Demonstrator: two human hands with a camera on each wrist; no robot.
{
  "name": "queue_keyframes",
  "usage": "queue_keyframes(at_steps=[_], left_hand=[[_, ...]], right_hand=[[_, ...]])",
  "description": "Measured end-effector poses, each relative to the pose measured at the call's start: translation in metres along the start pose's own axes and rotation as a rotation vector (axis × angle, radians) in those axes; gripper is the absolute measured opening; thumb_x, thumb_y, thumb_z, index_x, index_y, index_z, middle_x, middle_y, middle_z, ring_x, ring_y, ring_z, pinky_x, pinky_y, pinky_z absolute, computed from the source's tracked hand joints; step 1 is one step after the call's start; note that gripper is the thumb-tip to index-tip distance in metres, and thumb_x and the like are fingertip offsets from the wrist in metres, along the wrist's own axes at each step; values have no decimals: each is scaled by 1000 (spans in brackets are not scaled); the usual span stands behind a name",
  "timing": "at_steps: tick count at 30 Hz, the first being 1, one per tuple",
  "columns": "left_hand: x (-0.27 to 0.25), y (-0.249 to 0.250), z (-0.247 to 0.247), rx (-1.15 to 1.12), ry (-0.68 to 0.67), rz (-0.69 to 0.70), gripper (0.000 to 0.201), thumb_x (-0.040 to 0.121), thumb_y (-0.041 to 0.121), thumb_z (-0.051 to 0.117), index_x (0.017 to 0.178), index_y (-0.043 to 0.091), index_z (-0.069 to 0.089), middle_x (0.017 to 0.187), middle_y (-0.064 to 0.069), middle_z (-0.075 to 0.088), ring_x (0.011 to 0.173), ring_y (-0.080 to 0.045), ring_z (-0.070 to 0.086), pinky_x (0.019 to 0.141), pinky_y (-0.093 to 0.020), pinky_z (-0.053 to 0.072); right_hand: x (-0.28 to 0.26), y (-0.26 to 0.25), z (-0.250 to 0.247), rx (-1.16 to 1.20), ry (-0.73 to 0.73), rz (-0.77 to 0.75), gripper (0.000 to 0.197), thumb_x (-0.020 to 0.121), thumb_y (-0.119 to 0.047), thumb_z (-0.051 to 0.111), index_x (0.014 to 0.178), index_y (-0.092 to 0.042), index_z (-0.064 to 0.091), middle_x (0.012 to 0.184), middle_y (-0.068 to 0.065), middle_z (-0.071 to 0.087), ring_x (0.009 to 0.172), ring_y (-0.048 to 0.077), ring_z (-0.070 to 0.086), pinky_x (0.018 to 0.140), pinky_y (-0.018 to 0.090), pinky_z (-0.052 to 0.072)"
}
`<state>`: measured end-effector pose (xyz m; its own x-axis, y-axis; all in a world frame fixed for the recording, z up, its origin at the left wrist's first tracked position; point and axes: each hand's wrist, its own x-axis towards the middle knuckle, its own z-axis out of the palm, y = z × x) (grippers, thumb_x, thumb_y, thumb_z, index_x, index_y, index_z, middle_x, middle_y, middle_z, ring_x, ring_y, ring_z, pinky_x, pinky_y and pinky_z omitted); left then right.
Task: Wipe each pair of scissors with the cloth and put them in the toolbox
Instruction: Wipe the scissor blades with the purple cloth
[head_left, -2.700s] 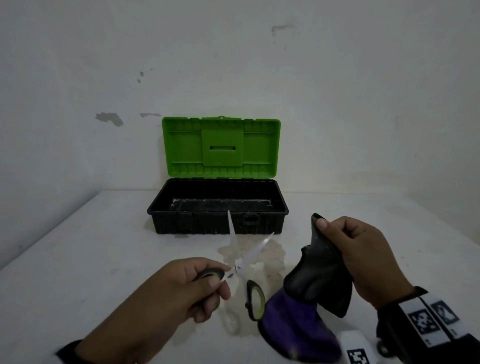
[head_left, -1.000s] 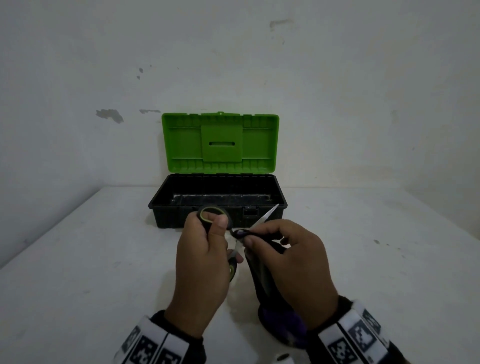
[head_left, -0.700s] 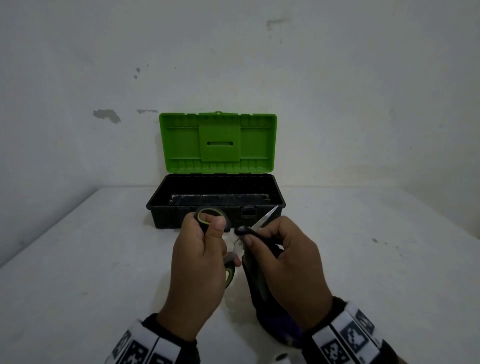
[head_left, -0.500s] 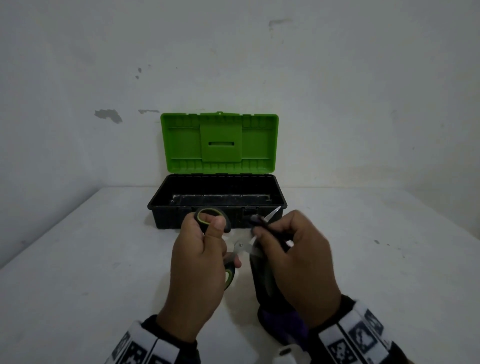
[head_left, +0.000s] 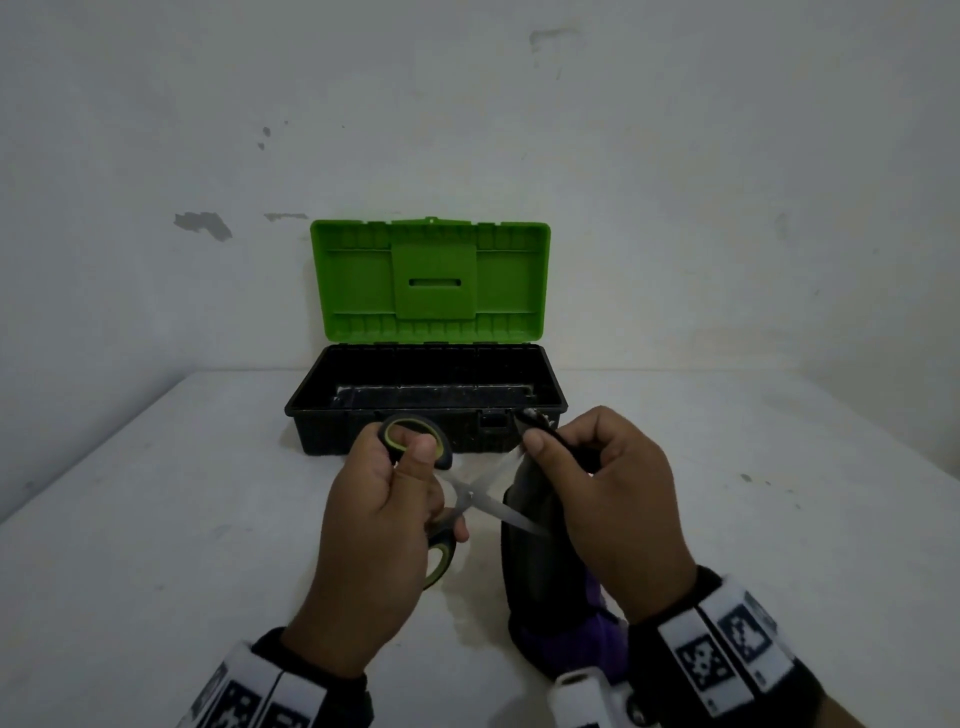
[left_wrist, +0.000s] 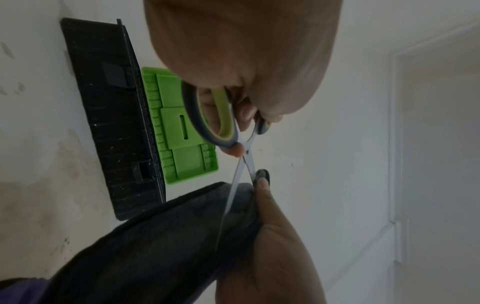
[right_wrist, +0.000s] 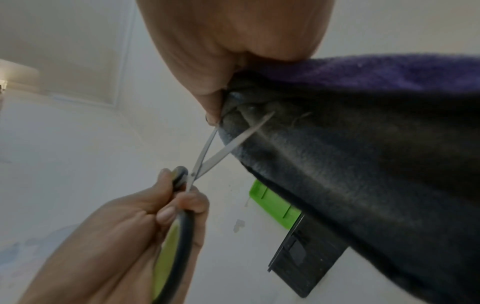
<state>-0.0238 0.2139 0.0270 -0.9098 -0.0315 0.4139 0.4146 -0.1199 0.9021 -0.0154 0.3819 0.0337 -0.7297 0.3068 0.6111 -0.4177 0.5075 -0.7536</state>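
My left hand (head_left: 384, 499) grips the black-and-green handles of a pair of scissors (head_left: 470, 493), whose blades stand spread apart over the table. My right hand (head_left: 597, 483) pinches a dark grey and purple cloth (head_left: 540, 561) round the upper blade near its tip. The lower blade lies bare across the cloth. In the left wrist view the scissors (left_wrist: 241, 148) run from my left fingers to the cloth (left_wrist: 155, 242). The right wrist view shows the blades (right_wrist: 207, 152) entering the cloth (right_wrist: 350, 164). Behind stands the open toolbox (head_left: 311, 415), black with a green lid (head_left: 431, 280).
The toolbox sits against a white wall at the back of a white table (head_left: 156, 519). The cloth's lower end hangs down to the table near my right wrist. Bare table lies on both sides of the hands.
My right hand has slid the cloth along the upper blade toward its tip, up and to the right. The blades have spread wider apart. My left hand keeps the handles.
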Motion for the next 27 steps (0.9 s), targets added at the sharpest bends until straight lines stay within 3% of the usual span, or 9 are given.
queue_keyframes(at_steps=[4,7,11,13,16,18,20,23,27], left_hand=[[-2,0,-3,-19,10,-34,26,91,35,45,89,10,54,52,-4,34,51,-30,41,52,-30,53],[-5,1,-2,14,24,-24,27,89,36,46,89,11,55,51,-4,36,49,-28,44,51,-30,54],[-3,0,-1,80,73,-11,21,96,29,46,91,11,56,50,0,35,45,-17,45,51,-32,56],[-1,1,-1,140,84,13,20,96,29,47,91,12,56,52,5,39,42,-9,47,52,-33,58],[2,1,1,246,65,93,17,96,28,48,91,13,54,63,4,47,45,-7,54,53,-35,59],[1,-1,4,318,71,169,15,96,28,48,90,15,53,73,0,54,52,-12,61,51,-29,57],[-1,-2,8,362,82,232,19,94,32,46,90,15,53,81,0,56,59,-17,64,50,-20,54],[-5,-5,11,419,81,309,27,94,38,44,94,13,53,87,4,57,63,-13,65,51,-12,50],[-8,-9,8,494,60,464,15,97,38,42,93,23,47,82,6,55,61,-10,61,52,-13,49]], right_hand=[[-8,-4,3,-36,-29,-15,22,83,-24,75,67,-20,60,62,-8,62,62,7,60,54,9,41],[1,3,1,-44,35,25,24,83,-26,75,65,-20,60,60,-7,63,59,6,59,53,9,40],[21,15,-8,-8,96,149,26,85,-31,73,65,-18,62,61,-3,66,59,12,63,56,30,51],[24,15,-14,-14,79,155,24,85,-32,72,67,-20,63,63,-3,67,61,13,65,57,32,54],[17,-2,-14,-60,-57,52,19,84,-29,73,70,-24,62,69,-12,68,63,4,64,56,14,47],[8,-13,-7,-65,-167,-6,17,84,-26,74,72,-23,62,66,-13,69,63,0,65,57,7,44],[0,-16,3,-52,-232,-41,15,84,-25,74,75,-20,62,64,-10,69,63,-2,66,57,5,44],[-10,-14,14,-38,-282,-42,14,85,-26,73,80,-18,64,67,-11,69,66,-3,67,59,5,46],[-10,-13,20,-56,-161,-28,18,84,-26,74,75,-19,60,61,-13,66,62,-6,64,57,3,43]])
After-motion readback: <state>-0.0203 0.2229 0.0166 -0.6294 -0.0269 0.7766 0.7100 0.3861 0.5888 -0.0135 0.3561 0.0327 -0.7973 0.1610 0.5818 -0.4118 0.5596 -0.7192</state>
